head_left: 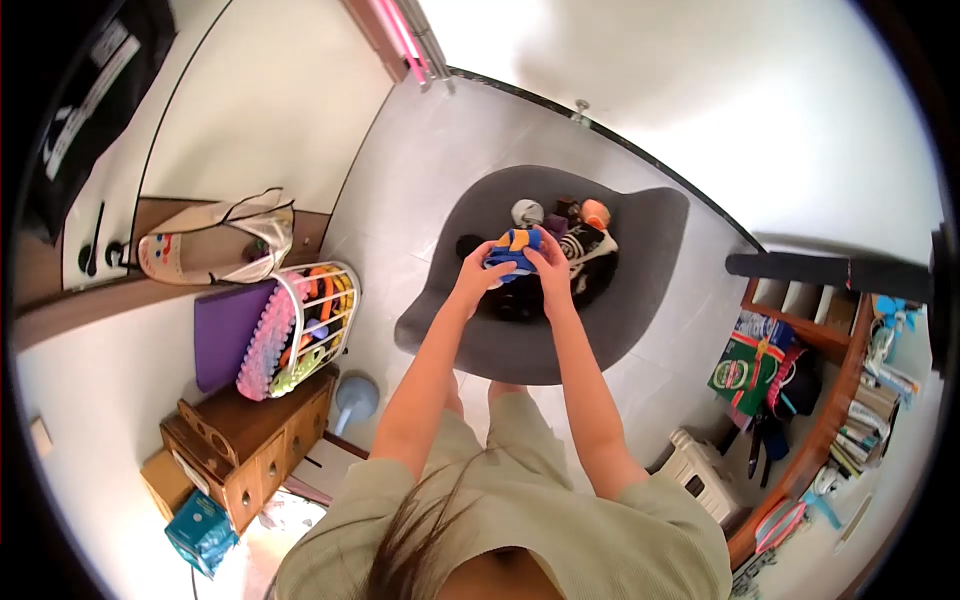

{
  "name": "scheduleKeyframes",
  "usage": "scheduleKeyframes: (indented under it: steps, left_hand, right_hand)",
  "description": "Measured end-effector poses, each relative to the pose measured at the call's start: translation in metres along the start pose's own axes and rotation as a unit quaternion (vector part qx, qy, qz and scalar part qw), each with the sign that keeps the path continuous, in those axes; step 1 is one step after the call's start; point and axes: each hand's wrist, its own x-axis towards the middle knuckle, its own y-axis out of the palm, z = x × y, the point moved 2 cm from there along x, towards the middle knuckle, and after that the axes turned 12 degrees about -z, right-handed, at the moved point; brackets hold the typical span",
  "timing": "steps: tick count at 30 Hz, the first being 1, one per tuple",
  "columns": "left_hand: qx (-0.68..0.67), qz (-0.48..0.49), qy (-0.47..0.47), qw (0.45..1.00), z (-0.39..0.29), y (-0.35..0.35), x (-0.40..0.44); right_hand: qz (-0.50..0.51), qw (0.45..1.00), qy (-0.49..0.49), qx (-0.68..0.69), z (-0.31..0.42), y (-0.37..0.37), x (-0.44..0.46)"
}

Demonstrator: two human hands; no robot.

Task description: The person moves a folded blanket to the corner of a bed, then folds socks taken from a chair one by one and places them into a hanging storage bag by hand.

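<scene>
Both my hands hold a small blue cloth item with an orange patch (513, 251) above a grey chair (635, 290). My left hand (480, 273) grips its left side, and my right hand (548, 262) has its right side between the fingers. On the seat behind it lie a grey rolled bundle (527, 212), an orange bundle (595, 213) and a black-and-white patterned cloth (583, 243). Dark cloth (598, 283) is spread over the seat beneath and to the right of my hands.
At the left, a white basket (350, 300) of colourful items stands by a wooden cabinet (250, 475). A light blue round object (356, 397) is on the floor. On the right are a beige case (700, 470) and a wooden shelf (815, 335).
</scene>
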Motion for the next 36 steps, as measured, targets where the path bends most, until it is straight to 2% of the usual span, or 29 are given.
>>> scheduleKeyframes:
  steps: [2,5,7,10,15,22,25,28,32,36]
  left_hand:
    - [-0.025,-0.014,-0.009,1.0,0.0,-0.031,-0.003]
    - [-0.046,-0.052,0.007,0.998,-0.01,-0.075,-0.011]
    - [-0.075,-0.073,0.026,0.994,-0.012,-0.103,-0.015]
    - [-0.159,-0.167,0.039,0.972,-0.014,-0.147,-0.025]
    - [-0.275,-0.258,0.032,0.926,-0.008,-0.223,-0.037]
    - [-0.347,-0.309,0.044,0.884,-0.009,-0.319,-0.054]
    - [-0.355,-0.343,0.059,0.868,-0.016,-0.356,-0.058]
    - [-0.332,-0.388,0.03,0.859,-0.026,-0.391,-0.062]
    - [-0.327,-0.413,0.057,0.848,-0.043,-0.431,-0.058]
    - [-0.371,-0.363,0.175,0.837,-0.073,-0.464,-0.06]
  right_hand:
    - [0.031,0.997,0.076,0.003,-0.009,0.027,-0.007]
    - [0.126,0.984,0.129,-0.005,-0.032,0.064,-0.017]
    - [0.128,0.985,0.112,-0.026,-0.041,0.091,-0.028]
    - [0.132,0.987,0.09,-0.026,-0.062,0.131,-0.043]
    - [0.167,0.974,0.101,-0.112,-0.106,0.193,-0.067]
    - [0.165,0.968,0.087,-0.165,-0.143,0.284,-0.11]
    - [0.196,0.957,0.068,-0.203,-0.161,0.319,-0.118]
    - [0.208,0.955,0.075,-0.198,-0.174,0.357,-0.126]
    - [0.195,0.967,0.061,-0.149,-0.178,0.41,-0.139]
    - [0.224,0.966,0.055,-0.115,-0.175,0.461,-0.146]
